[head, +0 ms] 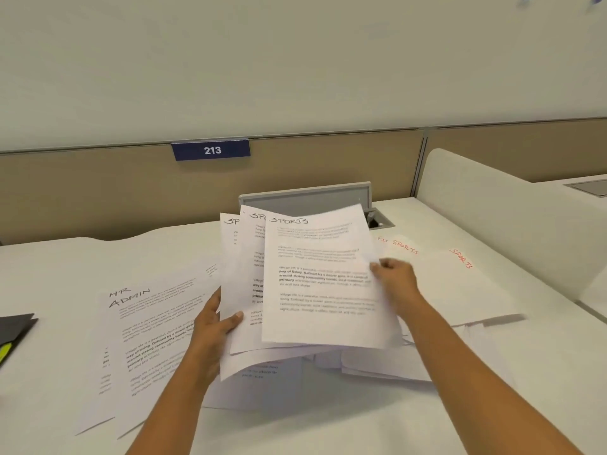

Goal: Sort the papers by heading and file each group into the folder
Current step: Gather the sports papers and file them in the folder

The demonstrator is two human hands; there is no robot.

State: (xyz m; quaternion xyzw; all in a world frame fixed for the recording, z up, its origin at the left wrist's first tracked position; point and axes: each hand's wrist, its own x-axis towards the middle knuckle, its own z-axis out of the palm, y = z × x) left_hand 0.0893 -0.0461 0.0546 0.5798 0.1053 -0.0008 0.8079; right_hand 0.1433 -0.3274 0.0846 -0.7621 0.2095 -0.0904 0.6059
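Observation:
I hold a fanned set of printed sheets headed SPORTS point(315, 277) upright above the desk. My left hand point(213, 326) grips the lower left edge of the rear sheets, thumb on the front. My right hand point(394, 277) pinches the right edge of the front sheet. Left of them a pile headed HR ADMIN point(144, 333) lies flat on the desk. To the right lie white folders point(460, 284) marked SPORTS in red. More loose sheets point(377, 366) lie under the held ones.
The white desk point(328, 428) ends at a tan partition point(98, 192) carrying a blue sign 213 point(211, 150). A grey cable hatch point(308, 197) stands open behind the papers. A dark folder with a yellow marker point(13, 336) sits at the left edge. A white divider point(492, 205) rises on the right.

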